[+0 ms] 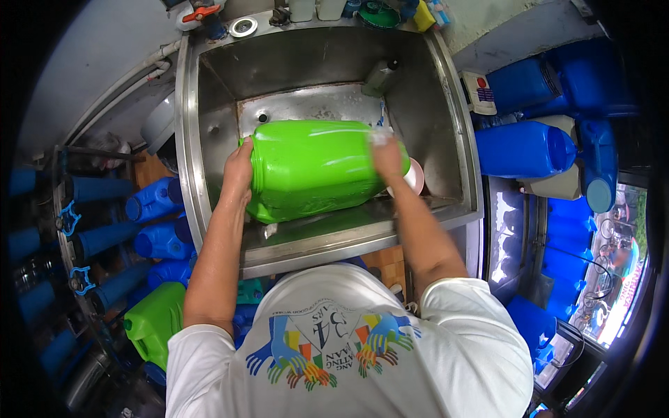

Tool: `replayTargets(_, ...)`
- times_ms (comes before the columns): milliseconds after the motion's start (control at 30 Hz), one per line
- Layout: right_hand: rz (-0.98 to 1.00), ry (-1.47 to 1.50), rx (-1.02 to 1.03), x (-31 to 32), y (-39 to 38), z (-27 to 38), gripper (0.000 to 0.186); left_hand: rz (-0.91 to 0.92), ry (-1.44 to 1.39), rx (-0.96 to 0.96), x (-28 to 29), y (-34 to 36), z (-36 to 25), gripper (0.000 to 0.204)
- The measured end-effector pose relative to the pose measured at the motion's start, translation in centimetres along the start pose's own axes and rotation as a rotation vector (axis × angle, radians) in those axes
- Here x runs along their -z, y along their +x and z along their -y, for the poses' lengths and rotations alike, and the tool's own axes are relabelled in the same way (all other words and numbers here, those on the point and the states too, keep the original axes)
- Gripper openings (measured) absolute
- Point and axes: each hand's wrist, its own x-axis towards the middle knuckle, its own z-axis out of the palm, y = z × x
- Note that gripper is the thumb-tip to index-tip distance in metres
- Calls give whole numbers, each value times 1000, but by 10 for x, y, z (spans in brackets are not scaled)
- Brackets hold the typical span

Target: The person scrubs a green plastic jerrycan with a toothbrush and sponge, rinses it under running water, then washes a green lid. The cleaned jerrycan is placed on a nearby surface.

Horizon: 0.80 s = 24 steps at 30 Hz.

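Observation:
A bright green plastic jerry can [313, 164] lies on its side across a stainless steel sink [324, 240]. White soapy streaks run along its upper face. My left hand [239, 167] grips its left end, with the fingers partly hidden behind the edge. Over the right part of the can, my right hand [387, 155] is smeared by motion. Something whitish shows at its fingers, pressed to the green surface, too blurred to name. Partly covered by the can and my right forearm, a pinkish round dish or basin [416, 177] sits in the sink.
A greenish bottle [380, 76] stands in the sink's far right corner. Blue jerry cans [523, 150] are stacked at the right. More blue containers [157, 240] and another green jerry can [155, 322] stand at the left, beside a metal rack [66, 237]. Small items line the sink's back ledge.

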Motion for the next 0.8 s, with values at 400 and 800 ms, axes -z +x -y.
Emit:
replayTargets(400,253,44,376,-35,-76,127,48,-1,21,-2,-13,-6,-13,62)
replayTargets(800,433,-26,508,-80,-15,186,39,-3,-29,-29,1,-18,2,85)
